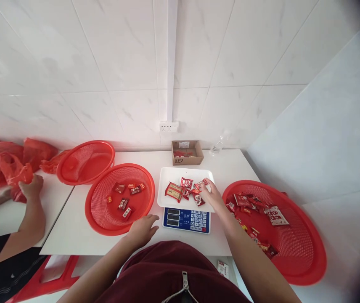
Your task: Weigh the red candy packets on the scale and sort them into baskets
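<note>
My right hand (211, 195) is over the right part of the white scale tray (164, 202), its fingertips closed on the end of a small red-and-white candy packet (200, 184). Several other wrapped sweets lie on the tray, among them a larger gold-and-red packet (174, 192) and a red packet (186, 182). Below the tray shows the scale's blue keypad panel (186, 220). My left hand (144, 230) holds nothing, thumb and fingers apart, between the panel and a round red basket (93, 210) with several small sweets inside.
On the right stands a large red basket (306, 240) of wrapped sweets. Behind the scale are a cardboard box (186, 160) and a clear bottle (217, 146). Another red basket (85, 162) sits at the back left. Further left, a person's hand (32, 187) grips a red plastic bag (14, 168).
</note>
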Demonstrator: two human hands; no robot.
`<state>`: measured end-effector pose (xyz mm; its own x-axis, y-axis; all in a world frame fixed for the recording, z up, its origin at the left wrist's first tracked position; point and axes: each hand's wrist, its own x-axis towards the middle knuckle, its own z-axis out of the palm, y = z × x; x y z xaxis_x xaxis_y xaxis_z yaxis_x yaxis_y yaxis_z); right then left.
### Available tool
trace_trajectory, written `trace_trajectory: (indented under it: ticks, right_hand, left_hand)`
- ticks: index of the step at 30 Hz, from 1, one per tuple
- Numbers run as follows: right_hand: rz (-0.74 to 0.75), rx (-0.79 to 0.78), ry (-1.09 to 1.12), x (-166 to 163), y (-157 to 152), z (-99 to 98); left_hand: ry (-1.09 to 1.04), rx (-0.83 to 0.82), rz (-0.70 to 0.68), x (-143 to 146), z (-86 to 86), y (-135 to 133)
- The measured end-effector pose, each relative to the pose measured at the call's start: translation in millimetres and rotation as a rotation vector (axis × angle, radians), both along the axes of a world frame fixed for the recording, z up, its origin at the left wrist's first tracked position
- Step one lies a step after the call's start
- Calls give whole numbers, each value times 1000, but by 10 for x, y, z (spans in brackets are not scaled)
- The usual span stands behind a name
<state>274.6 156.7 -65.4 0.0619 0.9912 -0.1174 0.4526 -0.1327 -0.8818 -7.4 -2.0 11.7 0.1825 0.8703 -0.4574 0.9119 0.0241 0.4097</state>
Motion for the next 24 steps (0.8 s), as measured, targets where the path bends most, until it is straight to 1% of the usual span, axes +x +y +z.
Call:
trace_trajectory:
  ticks: [2,4,7,9,12,15,17,20,24]
  right_hand:
    - [22,48,-190,-60,49,-107]
    - [84,64,-276,-149,68,-216]
    - [189,91,-292,-297,26,-317]
    - [200,145,-276,-348,-39,-316]
    - [112,231,-246,-266,-182,-228]
    - [-12,290,-230,-3,-383,-118]
    - [-101,311,-252,213,-548,-80]
    - [-202,294,-323,488,-805,-99]
    - [-213,244,-414,654,-1058,-182]
  left_hand:
    - [1,5,-1,-6,16,10]
    - [-1,7,-6,-19,20,8]
    - [-6,8,-7,-52,7,-13]
    - [-10,12,-4,-78,-3,-31]
    - [-15,20,6,-120,-5,-57]
    - [-21,16,23,-160,0,-77]
    - [-22,5,26,-180,-5,-90]
    - [-22,-13,6,-187,-24,-102]
    - [-25,-35,-43,-150,-31,-86]
